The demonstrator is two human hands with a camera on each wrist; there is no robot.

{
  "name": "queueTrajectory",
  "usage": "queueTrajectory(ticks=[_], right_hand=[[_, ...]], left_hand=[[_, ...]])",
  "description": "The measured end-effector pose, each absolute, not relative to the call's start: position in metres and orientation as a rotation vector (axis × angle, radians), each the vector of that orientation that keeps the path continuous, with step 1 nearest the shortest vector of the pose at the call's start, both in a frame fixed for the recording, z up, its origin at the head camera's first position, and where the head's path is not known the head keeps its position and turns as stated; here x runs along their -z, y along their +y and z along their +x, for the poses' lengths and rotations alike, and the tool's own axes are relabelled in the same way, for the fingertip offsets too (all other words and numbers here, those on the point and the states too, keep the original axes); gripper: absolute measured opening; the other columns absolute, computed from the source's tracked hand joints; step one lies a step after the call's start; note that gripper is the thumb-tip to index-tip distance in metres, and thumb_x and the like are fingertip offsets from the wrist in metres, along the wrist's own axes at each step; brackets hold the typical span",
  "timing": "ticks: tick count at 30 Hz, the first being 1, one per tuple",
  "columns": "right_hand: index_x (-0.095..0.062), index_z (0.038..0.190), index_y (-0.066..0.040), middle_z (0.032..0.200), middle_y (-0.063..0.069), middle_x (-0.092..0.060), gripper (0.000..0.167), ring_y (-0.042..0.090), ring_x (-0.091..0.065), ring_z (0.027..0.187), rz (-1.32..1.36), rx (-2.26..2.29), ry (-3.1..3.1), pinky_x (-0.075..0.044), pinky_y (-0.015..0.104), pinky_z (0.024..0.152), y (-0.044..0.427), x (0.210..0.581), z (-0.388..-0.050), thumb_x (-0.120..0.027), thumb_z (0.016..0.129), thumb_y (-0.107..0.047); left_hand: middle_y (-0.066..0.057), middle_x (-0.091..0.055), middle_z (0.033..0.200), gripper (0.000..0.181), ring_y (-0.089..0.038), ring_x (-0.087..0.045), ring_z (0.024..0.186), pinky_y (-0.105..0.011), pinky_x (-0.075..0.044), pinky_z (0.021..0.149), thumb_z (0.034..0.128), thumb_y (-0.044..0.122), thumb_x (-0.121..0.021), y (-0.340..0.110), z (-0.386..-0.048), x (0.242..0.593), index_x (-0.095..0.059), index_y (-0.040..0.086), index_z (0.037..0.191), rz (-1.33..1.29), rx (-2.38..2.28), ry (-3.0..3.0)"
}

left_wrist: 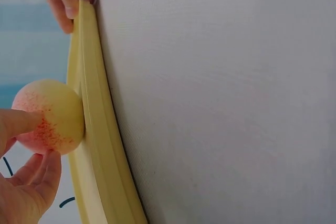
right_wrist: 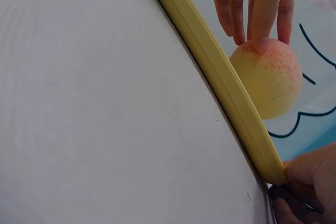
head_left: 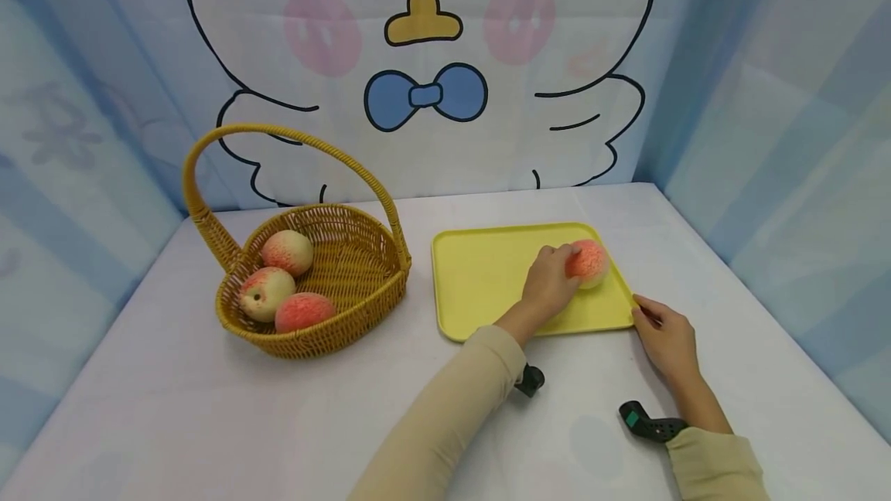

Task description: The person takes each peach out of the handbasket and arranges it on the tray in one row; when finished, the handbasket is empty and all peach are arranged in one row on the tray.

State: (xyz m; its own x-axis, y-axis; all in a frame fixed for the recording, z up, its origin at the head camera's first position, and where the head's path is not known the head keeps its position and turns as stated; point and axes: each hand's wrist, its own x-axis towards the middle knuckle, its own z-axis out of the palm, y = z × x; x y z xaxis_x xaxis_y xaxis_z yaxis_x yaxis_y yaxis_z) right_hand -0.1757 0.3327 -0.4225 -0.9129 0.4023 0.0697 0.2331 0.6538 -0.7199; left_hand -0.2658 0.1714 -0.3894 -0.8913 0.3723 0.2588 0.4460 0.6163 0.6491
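Observation:
A pink and cream peach (head_left: 588, 264) is at the right end of the yellow tray (head_left: 480, 277), and my left hand (head_left: 550, 281) pinches it from the left. In the left wrist view the thumb and fingertips of the left hand (left_wrist: 26, 156) press on the peach (left_wrist: 58, 108). My right hand (head_left: 667, 337) grips the tray's near right corner. The right wrist view has the right hand (right_wrist: 312, 182) pinching that corner of the tray (right_wrist: 226, 87), with the peach (right_wrist: 273, 82) under the left hand's fingertips.
A wicker basket (head_left: 376, 314) with a tall handle stands at the left and holds three peaches (head_left: 288, 252). The white table (head_left: 278, 424) spreads in front of both. A curtain (head_left: 425, 153) with a cartoon figure hangs behind, and blue curtains flank the table.

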Motion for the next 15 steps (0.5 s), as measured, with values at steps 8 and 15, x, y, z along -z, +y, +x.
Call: queueTrajectory(ticks=[8, 15], right_hand=[[-0.046, 0.130, 0.006, 0.128, 0.028, -0.046, 0.041, 0.042, -0.041, 0.118, -0.487, -1.106, -2.653, -0.037, 0.051, 0.094, 0.3327, 0.4212, -0.1751, -0.044, 0.097, -0.017], [-0.046, 0.130, 0.007, 0.128, 0.028, -0.046, 0.040, 0.042, -0.041, 0.118, -0.491, -1.121, -2.649, -0.037, 0.050, 0.093, 0.3316, 0.4196, -0.1741, -0.044, 0.096, -0.016]], left_hand=[[-0.004, -0.054, 0.103, 0.048, -0.013, -0.052, 0.084, -0.015, -0.040, 0.073, 0.0807, 0.010, -0.070, 0.1768, -0.2637, 0.3890, -0.056, 0.016, 0.126, -0.690, 1.204, -2.731], [-0.005, -0.052, 0.104, 0.053, -0.012, -0.051, 0.086, -0.015, -0.040, 0.073, 0.0795, 0.007, -0.069, 0.1793, -0.2606, 0.3893, -0.054, 0.016, 0.129, -0.684, 1.288, -2.748]])
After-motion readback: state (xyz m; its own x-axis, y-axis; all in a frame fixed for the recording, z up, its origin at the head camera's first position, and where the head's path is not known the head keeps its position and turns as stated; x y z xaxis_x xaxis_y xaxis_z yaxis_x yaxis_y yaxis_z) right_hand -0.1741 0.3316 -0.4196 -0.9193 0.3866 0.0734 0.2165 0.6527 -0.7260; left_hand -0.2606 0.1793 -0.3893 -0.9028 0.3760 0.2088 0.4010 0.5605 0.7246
